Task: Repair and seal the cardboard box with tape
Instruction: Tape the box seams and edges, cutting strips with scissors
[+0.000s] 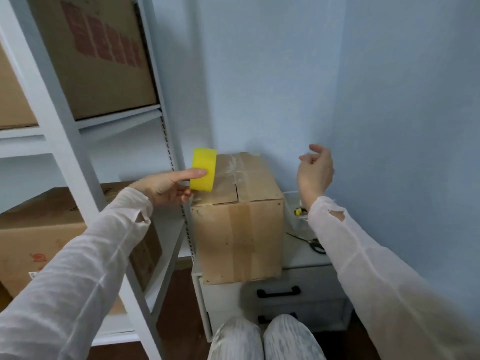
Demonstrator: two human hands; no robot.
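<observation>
A brown cardboard box [239,229] is set on a white drawer cabinet [306,258], straight ahead and between the two hands. The long axis of its top, with the worn taped seam, is seen running away from the person toward the wall. A roll of yellow tape [204,168] is pinched edge-on by the left hand [166,188], just over the box's near left corner, so this hand is judged the nearer. The right hand [315,172] is raised well apart on the right, loosely curled, with nothing held. The tape's free end cannot be made out. Black-handled scissors [315,245] are partly cut off by the right sleeve.
</observation>
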